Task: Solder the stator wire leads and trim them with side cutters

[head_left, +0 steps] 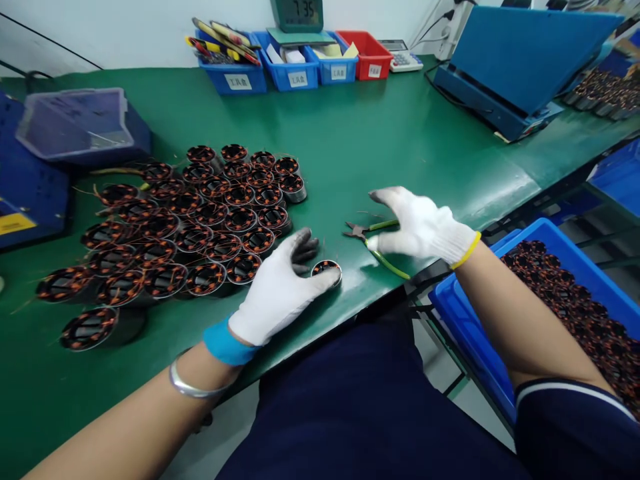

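Observation:
My left hand, in a white glove with grey fingertips, is open beside a single wire-wound motor stator. Its thumb overlaps the stator's near rim, while the other fingers spread to the left; whether they touch it I cannot tell. That stator stands upright on the green table, thin wire ends poking up. Over the green-handled cutting pliers my right hand, also gloved in white, is open with thumb and fingers apart. The thumb is close to one handle. Many similar copper-wound stators stand grouped left of my left hand.
Along the wall stand a blue tool box, more blue bins, a red bin and a calculator. A blue machine is at back right. Below the table edge, a blue crate holds stators. A lidded box is left.

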`<state>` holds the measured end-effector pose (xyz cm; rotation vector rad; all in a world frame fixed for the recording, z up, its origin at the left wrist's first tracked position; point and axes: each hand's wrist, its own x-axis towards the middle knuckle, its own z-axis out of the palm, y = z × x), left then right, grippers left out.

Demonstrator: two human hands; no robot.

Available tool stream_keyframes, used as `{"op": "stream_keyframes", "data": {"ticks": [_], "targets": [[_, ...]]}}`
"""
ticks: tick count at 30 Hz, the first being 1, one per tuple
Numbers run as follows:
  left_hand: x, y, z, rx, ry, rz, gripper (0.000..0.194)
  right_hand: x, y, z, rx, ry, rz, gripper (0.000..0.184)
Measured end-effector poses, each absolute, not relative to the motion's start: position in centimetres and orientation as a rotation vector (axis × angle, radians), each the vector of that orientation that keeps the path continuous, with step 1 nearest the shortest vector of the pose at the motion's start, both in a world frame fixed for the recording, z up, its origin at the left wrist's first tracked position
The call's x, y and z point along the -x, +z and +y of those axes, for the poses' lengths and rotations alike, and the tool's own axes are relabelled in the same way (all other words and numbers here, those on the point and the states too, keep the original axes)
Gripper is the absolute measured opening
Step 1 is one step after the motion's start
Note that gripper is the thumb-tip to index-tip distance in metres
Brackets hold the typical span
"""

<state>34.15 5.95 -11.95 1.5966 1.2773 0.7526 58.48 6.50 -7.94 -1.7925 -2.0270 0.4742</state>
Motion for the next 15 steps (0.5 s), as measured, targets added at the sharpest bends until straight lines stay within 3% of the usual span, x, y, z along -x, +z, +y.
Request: {"op": "stream_keyframes", "data": {"ticks": [2,4,15], "targets": [[-34.0,-12.1,6.2,-1.416,0.794,1.095,0.096,-59.7,-8.8,5.1,1.995,0.246,-2.243,0.116],[-33.9,-12.1,6.4,-1.313,0.763,0.972,0.092,-60.7,-9.9,3.9,2.060,0.136,-2.381,0.124],[-34.0,-12.1,8.1,-1.269,0.689,0.837,0.082,-58.2,-7.4,4.8,2.250,-0.093,-2.640,0.048]]}}
